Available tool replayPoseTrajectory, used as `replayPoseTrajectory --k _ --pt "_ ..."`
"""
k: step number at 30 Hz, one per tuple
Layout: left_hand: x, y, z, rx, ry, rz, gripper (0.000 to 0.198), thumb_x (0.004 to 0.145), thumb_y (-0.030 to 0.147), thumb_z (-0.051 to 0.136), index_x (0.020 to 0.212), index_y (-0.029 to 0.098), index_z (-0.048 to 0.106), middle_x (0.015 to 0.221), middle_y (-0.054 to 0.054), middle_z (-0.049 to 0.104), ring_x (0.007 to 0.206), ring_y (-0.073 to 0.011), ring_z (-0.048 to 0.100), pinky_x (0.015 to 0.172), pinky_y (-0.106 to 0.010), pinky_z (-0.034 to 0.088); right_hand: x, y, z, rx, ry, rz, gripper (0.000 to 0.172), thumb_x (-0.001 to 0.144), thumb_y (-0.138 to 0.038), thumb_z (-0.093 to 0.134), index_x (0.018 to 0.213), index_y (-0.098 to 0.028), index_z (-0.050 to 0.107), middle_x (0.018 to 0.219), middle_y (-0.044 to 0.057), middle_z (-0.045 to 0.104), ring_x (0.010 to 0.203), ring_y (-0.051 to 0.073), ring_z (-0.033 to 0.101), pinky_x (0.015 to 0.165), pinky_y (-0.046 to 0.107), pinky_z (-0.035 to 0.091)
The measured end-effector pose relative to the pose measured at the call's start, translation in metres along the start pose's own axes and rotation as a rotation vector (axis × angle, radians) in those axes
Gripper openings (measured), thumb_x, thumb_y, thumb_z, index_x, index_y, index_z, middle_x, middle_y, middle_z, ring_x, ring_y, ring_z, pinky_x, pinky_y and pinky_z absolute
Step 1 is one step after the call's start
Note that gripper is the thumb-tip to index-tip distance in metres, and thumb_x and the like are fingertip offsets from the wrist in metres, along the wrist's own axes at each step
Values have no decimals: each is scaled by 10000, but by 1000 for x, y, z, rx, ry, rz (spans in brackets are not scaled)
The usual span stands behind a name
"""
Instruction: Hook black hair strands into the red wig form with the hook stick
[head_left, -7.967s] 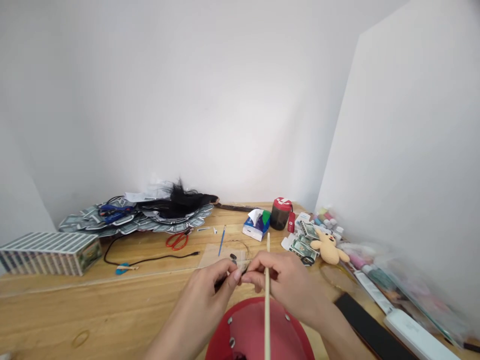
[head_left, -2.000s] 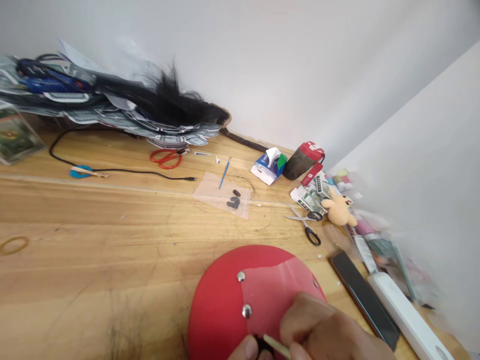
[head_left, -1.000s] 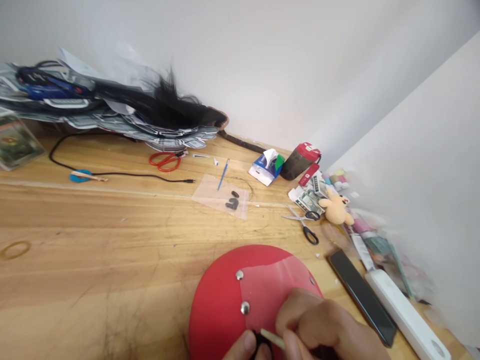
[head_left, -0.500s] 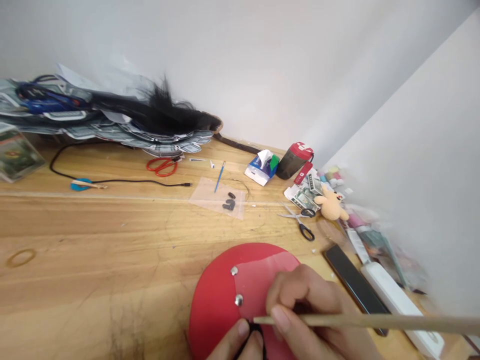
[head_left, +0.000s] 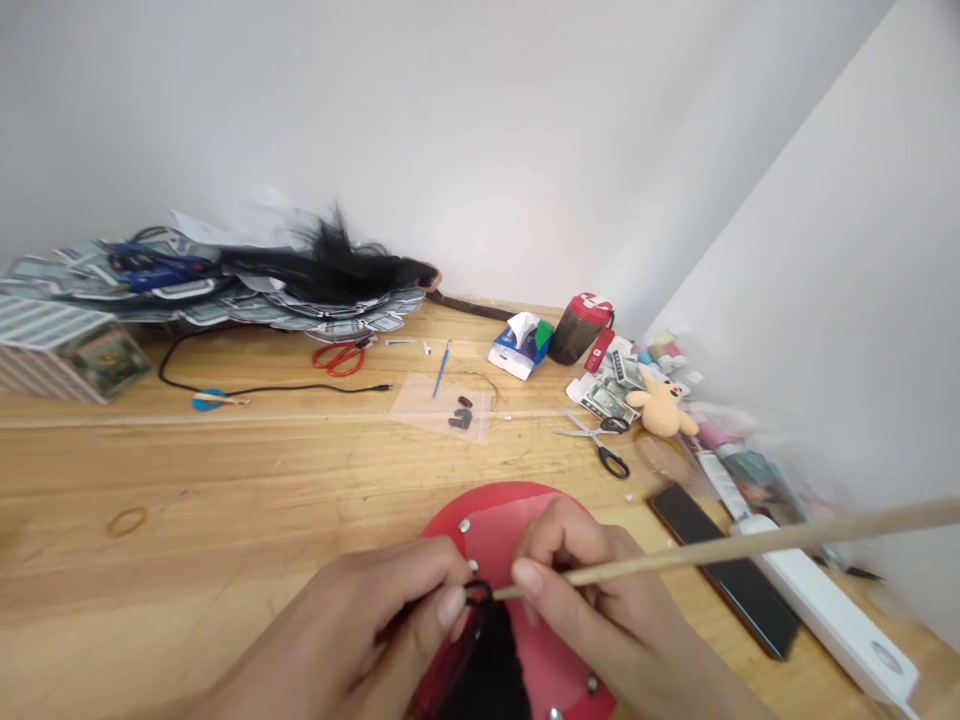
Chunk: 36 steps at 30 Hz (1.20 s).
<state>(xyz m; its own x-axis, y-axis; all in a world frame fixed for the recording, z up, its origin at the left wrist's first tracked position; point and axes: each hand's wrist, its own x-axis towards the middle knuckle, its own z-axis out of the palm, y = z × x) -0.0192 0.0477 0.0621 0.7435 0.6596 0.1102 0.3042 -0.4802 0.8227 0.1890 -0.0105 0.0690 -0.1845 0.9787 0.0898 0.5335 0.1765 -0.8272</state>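
My right hand (head_left: 581, 590) is closed in a pinch around a thin wooden stick (head_left: 690, 553), whose narrow tip points left. That tip touches or lies right beside a small black loop (head_left: 478, 590). Thumb and forefinger of my left hand (head_left: 397, 620) pinch the loop at its left side. Below it hangs a dark black piece (head_left: 491, 670), which looks like hair or fabric. Under both hands is a red round disc (head_left: 461, 497) with a paler clear-looking sheet and several silver studs (head_left: 464, 525). My hands hide much of the disc.
Black-handled scissors (head_left: 600, 437), a phone (head_left: 726, 570) and a white power strip (head_left: 825, 610) lie to the right. Behind the disc is a clear bag (head_left: 420, 405) with dark pieces. Farther back are red-handled scissors (head_left: 339, 359), a tissue pack (head_left: 520, 347) and a black cable (head_left: 300, 388).
My left hand has risen further into view with the black loop, baring the dark piece below. The stick's tip has moved up, and its far end tilts higher. The camera view has shifted slightly left.
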Motion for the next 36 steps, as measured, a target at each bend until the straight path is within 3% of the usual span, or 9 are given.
replayPoseTrajectory --k 6,14,20,28,36 --pt "6 2 7 25 -81 -176 323 962 268 392 743 216 623 659 38 639 619 -132 600 612 -196 469 2 0 3 105 5 10 227 996 -266 454 773 -227 446 686 -58 450 596 110 414 536 219 346" --pt "7 4 8 43 -128 -203 300 954 247 416 773 206 651 701 26 661 644 -139 611 628 -202 462 2 -1 1 96 14 -7 243 994 -276 456 757 -226 438 668 -59 443 578 112 395 521 231 323" --pt "8 4 9 65 -147 -212 282 951 266 428 820 215 672 723 17 678 671 -151 620 677 -220 474 3 -1 1 102 11 1 245 997 -289 441 762 -223 461 689 -46 463 619 123 441 563 242 354" --pt "12 6 6 227 -199 -179 286 935 221 398 743 210 609 663 28 608 613 -138 576 594 -221 401 3 0 2 151 15 -11 233 999 -287 452 779 -221 490 700 -42 485 617 121 454 549 229 363" --pt "8 4 8 437 -231 -76 265 939 173 380 793 224 595 721 3 691 615 -157 631 580 -251 395 5 -1 3 160 37 -15 242 996 -280 470 765 -217 506 692 -46 508 621 115 487 555 226 373"
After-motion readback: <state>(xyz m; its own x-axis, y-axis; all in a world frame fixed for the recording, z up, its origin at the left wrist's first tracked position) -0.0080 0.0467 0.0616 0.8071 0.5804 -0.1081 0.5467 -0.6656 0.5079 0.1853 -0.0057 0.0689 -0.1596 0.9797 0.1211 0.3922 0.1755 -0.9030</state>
